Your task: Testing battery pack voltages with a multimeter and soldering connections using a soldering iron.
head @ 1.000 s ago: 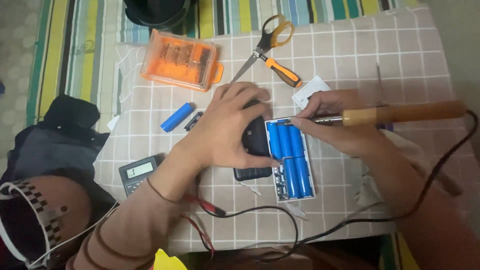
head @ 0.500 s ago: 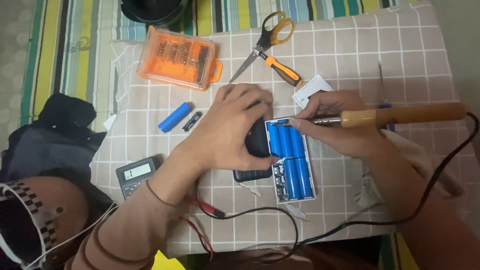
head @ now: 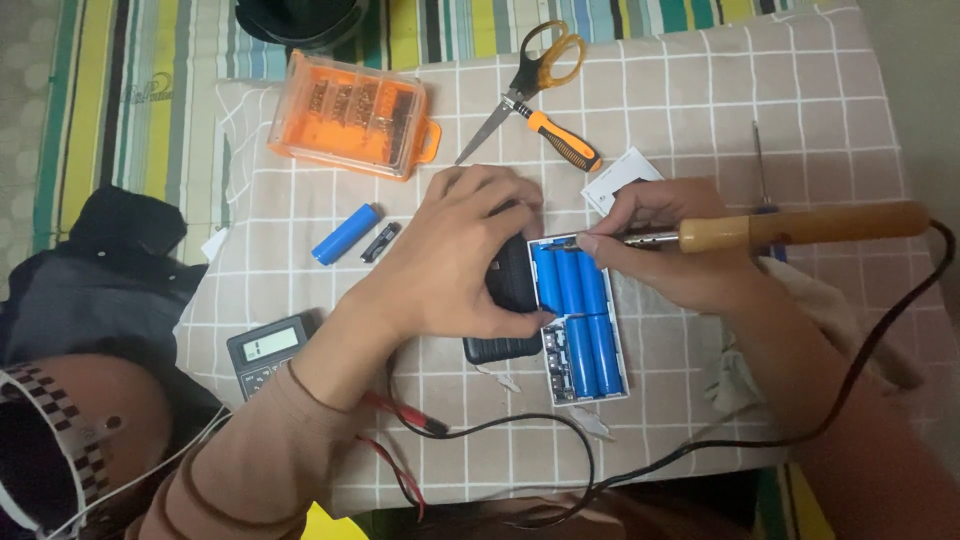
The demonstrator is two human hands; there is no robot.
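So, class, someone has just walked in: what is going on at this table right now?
A person is soldering at an open white case filled with blue cylindrical cells. The right hand holds a wooden-handled soldering iron, its tip at the cells' top end. The left hand steadies a black casing beside them. Scissors, an orange bit box and a loose blue cell lie nearby.

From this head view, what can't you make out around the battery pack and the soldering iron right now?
- Soldering iron tip: hidden between the right hand fingers and the pack's top edge; contact point not visible.
- Black case: mostly covered by the left hand.
- Blue cells in the white tray: terminals too small to read.
- Meter: display too small.
- Black object at top: cut off by the frame edge.
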